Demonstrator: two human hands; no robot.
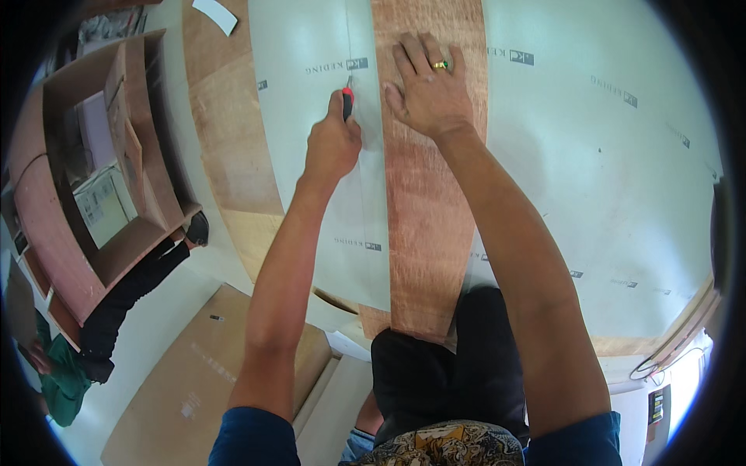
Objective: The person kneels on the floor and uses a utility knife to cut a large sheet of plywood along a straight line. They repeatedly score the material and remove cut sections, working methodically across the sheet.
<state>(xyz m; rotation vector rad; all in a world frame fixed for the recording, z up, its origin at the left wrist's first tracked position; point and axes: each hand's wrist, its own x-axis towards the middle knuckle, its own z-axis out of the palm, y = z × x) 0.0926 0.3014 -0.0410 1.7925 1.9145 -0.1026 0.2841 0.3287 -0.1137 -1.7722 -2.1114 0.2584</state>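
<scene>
My left hand [332,146] is closed around a red and black utility knife [347,104], its thin tip pointing away from me. The tip rests at or just above a pale printed sheet [311,116], near a straight line running lengthwise along it. To the right, my right hand [433,87] presses with fingers spread on a reddish-brown plywood strip [427,210]; a ring shows on one finger. That strip lies between the pale sheet and a wider pale panel [590,171].
Another plywood strip [225,132] runs left of the sheet. A wooden cabinet frame [66,225] stands far left, beside a person in a green shirt [66,380] and dark trousers. Below lies a large brown cardboard box [194,373]. A small white offcut [215,15] sits at the top.
</scene>
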